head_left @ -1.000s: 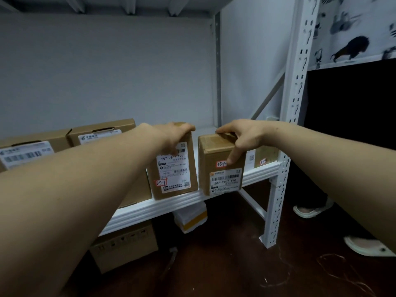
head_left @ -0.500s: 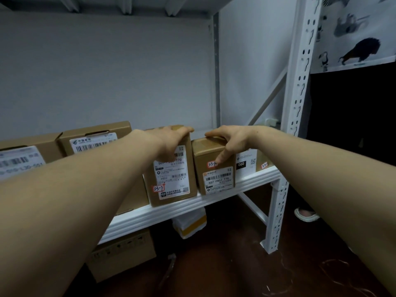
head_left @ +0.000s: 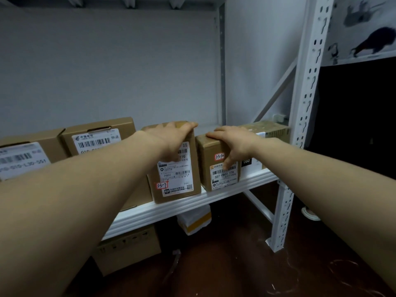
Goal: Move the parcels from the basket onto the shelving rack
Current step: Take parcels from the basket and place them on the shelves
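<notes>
Two brown cardboard parcels stand side by side at the front of the white rack shelf [head_left: 192, 205]. My left hand [head_left: 171, 136] grips the top of the taller parcel [head_left: 175, 183], marked 3-3-7, with fingers curled over its far top edge. The shorter parcel [head_left: 209, 168], marked 3-3-10, is held by my right hand [head_left: 233, 142], fingers across its top and thumb down its front face. Both parcels rest on the shelf, a narrow gap between them. The basket is out of view.
More parcels line the shelf: two at the left [head_left: 96, 138] [head_left: 21, 155] and one at the right end [head_left: 270, 129]. The rack's white upright [head_left: 306, 103] stands right. Under the shelf sit a cardboard box [head_left: 128, 247] and a white-yellow packet [head_left: 195, 221]. A shoe [head_left: 310, 213] shows behind the post.
My right hand has slid the shorter parcel back onto the shelf, away from its front edge. My left hand has stayed on the taller parcel. The view has moved closer.
</notes>
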The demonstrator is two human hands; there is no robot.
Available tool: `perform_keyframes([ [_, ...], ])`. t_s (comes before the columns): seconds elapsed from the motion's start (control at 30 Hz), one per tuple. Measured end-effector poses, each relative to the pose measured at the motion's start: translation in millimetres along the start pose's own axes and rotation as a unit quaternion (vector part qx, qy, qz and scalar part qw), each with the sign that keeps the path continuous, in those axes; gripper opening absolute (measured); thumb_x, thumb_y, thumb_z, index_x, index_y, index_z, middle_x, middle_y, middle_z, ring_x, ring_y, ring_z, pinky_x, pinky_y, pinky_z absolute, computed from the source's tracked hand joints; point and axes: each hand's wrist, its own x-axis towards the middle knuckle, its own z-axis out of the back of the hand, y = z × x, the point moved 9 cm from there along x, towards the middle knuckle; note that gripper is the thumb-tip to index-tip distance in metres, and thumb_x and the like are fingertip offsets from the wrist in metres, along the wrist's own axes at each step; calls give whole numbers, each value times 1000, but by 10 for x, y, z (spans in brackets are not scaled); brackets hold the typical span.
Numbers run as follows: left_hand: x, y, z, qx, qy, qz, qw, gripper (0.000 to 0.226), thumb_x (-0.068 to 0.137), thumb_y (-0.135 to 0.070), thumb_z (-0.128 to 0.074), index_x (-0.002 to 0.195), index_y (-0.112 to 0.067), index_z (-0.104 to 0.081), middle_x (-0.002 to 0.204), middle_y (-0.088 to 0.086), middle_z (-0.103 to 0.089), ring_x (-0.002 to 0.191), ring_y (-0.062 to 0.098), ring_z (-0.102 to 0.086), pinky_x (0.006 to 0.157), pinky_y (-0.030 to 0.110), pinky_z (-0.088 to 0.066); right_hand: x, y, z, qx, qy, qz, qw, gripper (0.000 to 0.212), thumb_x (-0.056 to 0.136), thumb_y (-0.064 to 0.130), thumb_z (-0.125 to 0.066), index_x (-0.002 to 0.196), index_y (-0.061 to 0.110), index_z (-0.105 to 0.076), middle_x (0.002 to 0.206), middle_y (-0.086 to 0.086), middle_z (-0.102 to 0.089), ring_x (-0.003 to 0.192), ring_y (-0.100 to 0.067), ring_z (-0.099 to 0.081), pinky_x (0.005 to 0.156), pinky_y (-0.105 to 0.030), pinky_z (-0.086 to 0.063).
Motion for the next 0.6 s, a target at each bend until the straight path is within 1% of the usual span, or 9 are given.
perform_keyframes([
  [0.07,-4,-4,-2,1,0,1,1000,107,77,-25,-76,147,-47,2,153,7,-28,136,32,-35,107,54,-36,11,1,-17,7,-22,0,1000,103,64,32,-86,149,26,-28,147,-4,-35,133,-26,-36,110,-41,-32],
  [0.17,-12,-6,-2,2,-3,1,1000,107,78,-26,-76,147,-46,3,154,6,-27,137,33,-34,106,54,-37,7,-37,-22,54,-34,-15,998,99,66,22,-85,148,29,-30,142,-6,-29,130,-27,-36,107,-41,-37],
  [0.3,-23,15,3,-3,-5,10,1000,107,79,-26,-75,146,-48,5,153,9,-26,135,34,-35,104,54,-38,10,-55,-23,57,-51,-27,997,97,69,22,-84,148,28,-29,139,-7,-28,132,-27,-29,110,-41,-31],
  [0.4,-39,9,8,8,-9,25,1000,106,80,-23,-74,145,-49,7,145,13,-28,126,36,-43,99,53,-43,10,-40,-14,68,-63,-34,995,94,69,21,-83,147,26,-31,140,-8,-29,132,-27,-28,110,-42,-30],
  [0.43,-46,-2,14,14,-13,30,999,107,81,-22,-73,145,-48,8,144,14,-27,125,36,-43,100,54,-42,15,-30,-17,65,-67,-33,995,94,69,22,-83,147,24,-30,140,-8,-30,132,-27,-29,110,-41,-30],
  [0.47,-60,-17,20,22,-12,36,999,108,81,-21,-73,145,-46,11,144,15,-25,129,37,-40,103,57,-38,18,-22,-24,57,-69,-34,995,97,68,23,-84,147,22,-29,141,-8,-30,132,-27,-29,110,-41,-30],
  [0.5,-79,-36,24,30,-11,43,999,110,82,-21,-72,146,-43,15,147,17,-23,134,39,-32,109,60,-29,19,-20,-33,46,-70,-37,996,102,66,26,-85,148,20,-25,143,-9,-29,133,-27,-29,110,-40,-29],
  [0.53,-99,-57,31,35,-10,51,998,111,83,-21,-71,146,-38,19,150,19,-19,141,40,-21,112,62,-18,16,-28,-35,34,-72,-41,996,109,64,30,-86,150,19,-20,145,-9,-27,135,-27,-27,111,-39,-27],
  [0.6,-159,-128,60,49,-15,65,997,116,82,-26,-70,145,-30,27,156,23,-6,146,39,3,114,63,-1,-42,-75,1,25,-85,-53,995,122,61,39,-87,152,17,-9,151,-10,-19,140,-28,-19,114,-39,-19],
])
